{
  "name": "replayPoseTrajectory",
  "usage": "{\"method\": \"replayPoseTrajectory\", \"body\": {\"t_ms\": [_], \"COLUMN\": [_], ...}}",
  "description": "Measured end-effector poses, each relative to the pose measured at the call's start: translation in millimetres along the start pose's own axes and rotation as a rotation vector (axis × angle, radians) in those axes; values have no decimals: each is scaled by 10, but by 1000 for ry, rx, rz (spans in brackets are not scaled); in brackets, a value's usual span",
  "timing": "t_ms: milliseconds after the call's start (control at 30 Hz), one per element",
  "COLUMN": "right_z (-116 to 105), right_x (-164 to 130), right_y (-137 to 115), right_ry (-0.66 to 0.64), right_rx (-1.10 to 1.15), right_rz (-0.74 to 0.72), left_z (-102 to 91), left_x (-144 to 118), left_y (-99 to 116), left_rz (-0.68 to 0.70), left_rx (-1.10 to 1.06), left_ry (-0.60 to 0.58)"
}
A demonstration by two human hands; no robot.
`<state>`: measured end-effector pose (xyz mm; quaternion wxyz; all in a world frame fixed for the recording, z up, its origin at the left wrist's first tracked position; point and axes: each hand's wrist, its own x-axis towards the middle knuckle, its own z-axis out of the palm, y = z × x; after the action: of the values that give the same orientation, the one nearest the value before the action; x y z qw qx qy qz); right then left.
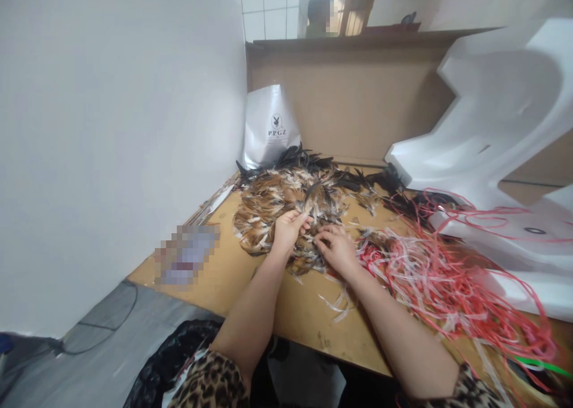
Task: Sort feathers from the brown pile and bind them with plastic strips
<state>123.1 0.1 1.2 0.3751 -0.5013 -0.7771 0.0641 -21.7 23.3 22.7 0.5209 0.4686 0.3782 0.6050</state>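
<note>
A broad pile of brown, tan and white feathers [264, 196], with dark ones along its far edge, covers the middle of the table. My left hand [289, 232] is at the pile's near side, thumb and forefinger pinched on a feather by its pale end. Just to the right, my right hand [339, 248] has its fingers curled inward over the brown feathers. Its fingertips are closed together low in the pile, and what lies between them is hidden. The two hands are close but apart.
A tangle of red and white plastic strips [447, 283] lies at right, before large white foam pieces [496, 110]. A silver PPGZ bag [268, 127] stands behind the feathers. White panel [120, 127] borders the left; a black bin bag [172, 354] is below. Someone is visible beyond the partition.
</note>
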Motion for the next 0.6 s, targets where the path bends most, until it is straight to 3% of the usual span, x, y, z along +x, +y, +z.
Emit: {"method": "replayPoseTrajectory", "body": {"t_ms": [233, 367, 600], "right_z": [-170, -245, -283], "right_x": [112, 121, 108], "right_y": [129, 129, 71], "right_ry": [185, 135, 57], "right_rx": [254, 265, 166], "right_rz": [16, 25, 25], "left_z": [-9, -6, 33], "left_x": [11, 9, -27], "left_y": [-11, -11, 18], "left_rz": [-22, -52, -52], "left_rx": [46, 62, 98], "left_ry": [-9, -30, -179]}}
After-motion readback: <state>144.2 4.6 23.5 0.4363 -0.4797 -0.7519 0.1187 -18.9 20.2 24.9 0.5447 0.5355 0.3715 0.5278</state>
